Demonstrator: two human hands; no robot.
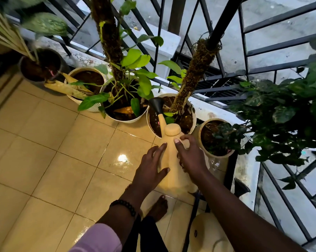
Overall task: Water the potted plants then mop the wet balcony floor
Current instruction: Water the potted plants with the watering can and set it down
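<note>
A cream watering can (171,160) with a black rose head (156,104) is tilted forward, its spout over the soil of a white pot (191,113) that holds a moss pole. My right hand (190,157) grips the can's handle on top. My left hand (151,168) presses flat against the can's left side with fingers spread. Several more potted plants line the railing: a white pot (125,120) with green leafy vines, a ribbed white pot (75,99), a dark pot (24,70) and a cream pot (200,140) on the right.
The beige tiled floor (66,160) shines wet in front of the pots. A black metal railing (253,95) runs behind them. A dark leafy plant (280,113) hangs at right. My bare foot (159,206) stands on the tiles beside a cream container (210,233).
</note>
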